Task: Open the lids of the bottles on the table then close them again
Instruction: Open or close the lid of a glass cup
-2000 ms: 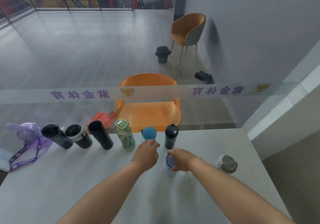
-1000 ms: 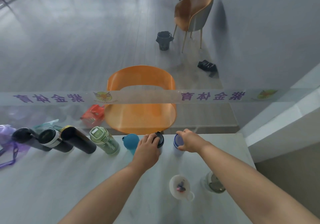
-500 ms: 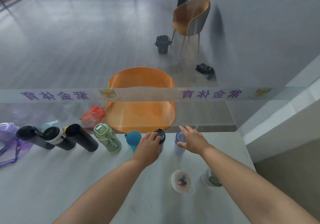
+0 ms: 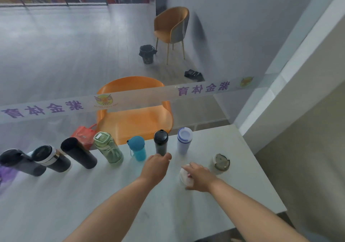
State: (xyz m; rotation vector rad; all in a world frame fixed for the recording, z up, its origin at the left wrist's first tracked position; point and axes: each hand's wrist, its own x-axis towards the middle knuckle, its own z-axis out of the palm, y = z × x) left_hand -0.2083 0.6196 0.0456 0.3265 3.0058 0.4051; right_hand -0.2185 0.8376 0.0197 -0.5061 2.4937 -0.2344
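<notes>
Bottles line the table's (image 4: 242, 176) far edge, mid-frame; purple mirrored characters "紫金体育" run along the glass band (image 4: 130, 99). Left hand (image 4: 155, 167) loosely curled, holding nothing, just below the dark bottle (image 4: 161, 142). Right hand (image 4: 199, 175) fingers rest on the white lid (image 4: 183, 176), lower right of centre; grip unclear.

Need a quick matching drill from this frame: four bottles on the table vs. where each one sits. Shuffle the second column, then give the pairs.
Things:
1. green bottle
2. blue cup
3. white bottle with blue bands
4. white cup

Places:
A. under the right hand
B. far right end of the back row
C. just right of the tall black bottle
D. between the green bottle and the dark grey bottle

Pairs: 1-C, 2-D, 3-B, 4-A
</notes>
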